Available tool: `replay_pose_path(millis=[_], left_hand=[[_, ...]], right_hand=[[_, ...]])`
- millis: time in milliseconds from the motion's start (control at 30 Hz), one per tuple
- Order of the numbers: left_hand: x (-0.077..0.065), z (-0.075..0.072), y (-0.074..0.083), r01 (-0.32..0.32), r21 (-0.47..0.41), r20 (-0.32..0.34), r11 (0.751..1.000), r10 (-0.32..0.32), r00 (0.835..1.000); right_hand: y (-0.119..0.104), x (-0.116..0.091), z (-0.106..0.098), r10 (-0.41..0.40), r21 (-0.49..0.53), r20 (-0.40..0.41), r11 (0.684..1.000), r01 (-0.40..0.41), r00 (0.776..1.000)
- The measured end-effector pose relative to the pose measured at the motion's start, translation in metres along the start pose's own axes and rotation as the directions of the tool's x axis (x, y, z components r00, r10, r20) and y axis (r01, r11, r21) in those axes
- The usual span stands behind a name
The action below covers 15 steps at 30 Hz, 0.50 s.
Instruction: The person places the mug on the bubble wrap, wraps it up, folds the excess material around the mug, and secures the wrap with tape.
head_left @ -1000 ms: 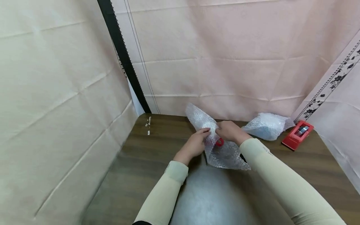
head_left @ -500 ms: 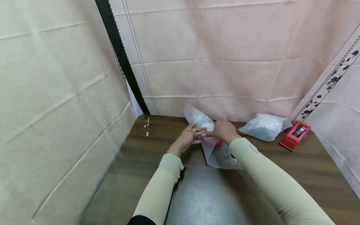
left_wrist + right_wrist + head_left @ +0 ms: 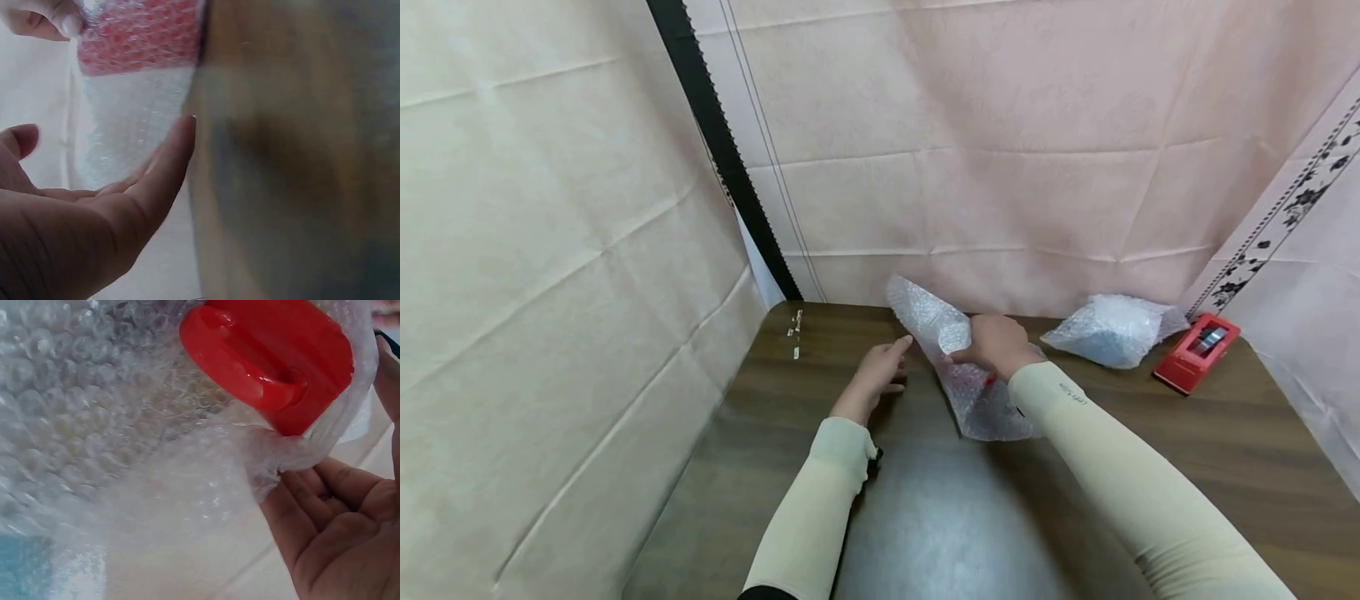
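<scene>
A red mug (image 3: pixel 312 350) with a loop handle lies in a sheet of bubble wrap (image 3: pixel 996 417) on the brown table. Its handle shows bare in the right wrist view; one side of the mug glows red through the wrap in the left wrist view. With thumb and fingers, my right hand (image 3: pixel 1000 346) grips the folded-over wrap at the mug. Just left of the wrap, my left hand (image 3: pixel 874 379) is off it, fingers extended and holding nothing. Part of the wrap sheet sticks up toward the back wall. The right hand hides much of the mug in the head view.
To the right at the back lies another bubble-wrapped bundle (image 3: pixel 1108 333), bluish inside. Beside it stands a red tape dispenser (image 3: pixel 1198 352). Small tape pieces (image 3: pixel 795 333) stick to the table's far left edge. Pale cloth (image 3: pixel 1030 167) hangs behind and at both sides.
My left hand has let go of the wrap and drawn away to the left. My right hand has shifted slightly left, folding wrap over the mug; less of the red handle shows now.
</scene>
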State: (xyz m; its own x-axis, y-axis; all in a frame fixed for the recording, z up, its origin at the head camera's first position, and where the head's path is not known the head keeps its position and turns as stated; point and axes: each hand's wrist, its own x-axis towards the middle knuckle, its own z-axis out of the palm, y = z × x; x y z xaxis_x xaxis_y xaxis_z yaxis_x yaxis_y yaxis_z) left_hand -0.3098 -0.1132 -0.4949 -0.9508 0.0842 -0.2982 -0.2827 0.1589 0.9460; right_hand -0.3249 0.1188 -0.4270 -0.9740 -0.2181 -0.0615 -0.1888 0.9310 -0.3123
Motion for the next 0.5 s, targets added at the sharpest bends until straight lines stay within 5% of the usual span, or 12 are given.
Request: replay_pose_path(millis=[133, 500], left_hand=[[0.000, -0.003, -0.006, 0.058, -0.025, 0.043, 0.998, -0.057, 0.997], [0.004, -0.002, -0.018, 0.074, -0.231, 0.056, 0.970, -0.063, 0.996]], right_hand=[[0.005, 0.000, -0.004, -0.063, 0.049, 0.003, 0.997, 0.062, 0.998], [0.015, 0.004, -0.008, -0.229, 0.099, 0.112, 0.971, 0.219, 0.967]])
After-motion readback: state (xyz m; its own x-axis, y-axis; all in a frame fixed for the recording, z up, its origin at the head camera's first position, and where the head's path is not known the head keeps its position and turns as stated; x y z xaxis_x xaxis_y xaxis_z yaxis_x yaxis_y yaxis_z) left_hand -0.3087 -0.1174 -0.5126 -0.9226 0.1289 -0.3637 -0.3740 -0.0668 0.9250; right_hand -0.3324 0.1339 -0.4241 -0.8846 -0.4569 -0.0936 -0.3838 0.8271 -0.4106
